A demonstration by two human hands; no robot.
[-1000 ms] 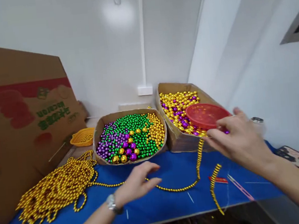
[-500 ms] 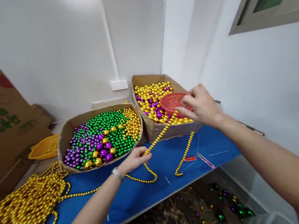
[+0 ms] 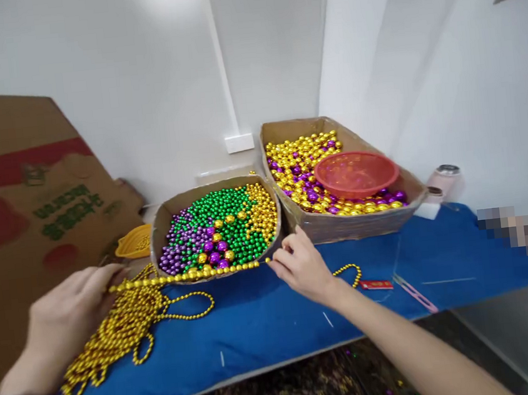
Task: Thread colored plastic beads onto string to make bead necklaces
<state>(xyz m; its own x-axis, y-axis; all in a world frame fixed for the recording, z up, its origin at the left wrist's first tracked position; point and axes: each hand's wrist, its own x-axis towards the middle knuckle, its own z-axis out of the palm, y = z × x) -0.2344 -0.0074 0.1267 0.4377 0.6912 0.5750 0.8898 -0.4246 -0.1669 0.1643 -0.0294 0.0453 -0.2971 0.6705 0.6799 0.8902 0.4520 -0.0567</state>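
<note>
A gold bead string [image 3: 196,273] is stretched nearly level between my two hands, in front of the left cardboard box. My left hand [image 3: 75,305], a watch on its wrist, pinches the string above the heap of gold bead strands [image 3: 131,324]. My right hand [image 3: 302,266] has its fingers closed on the string's other end, in front of the gap between the two boxes. A short tail of gold beads [image 3: 349,270] shows on the cloth beyond my right hand; whether it joins the held string is hidden.
Left cardboard box [image 3: 155,243] holds green, purple and gold beads. Right cardboard box [image 3: 342,225] has gold and purple beads with a red plastic basin [image 3: 358,175] on top. A yellow basket [image 3: 132,244], pink bottle [image 3: 446,181], red packet [image 3: 376,285] and pink tool [image 3: 416,294] rest nearby on blue cloth [image 3: 268,329].
My left hand has moved left, and my right hand has come down and left from above the red basin. The gold string now runs level rather than slanting. The view has shifted.
</note>
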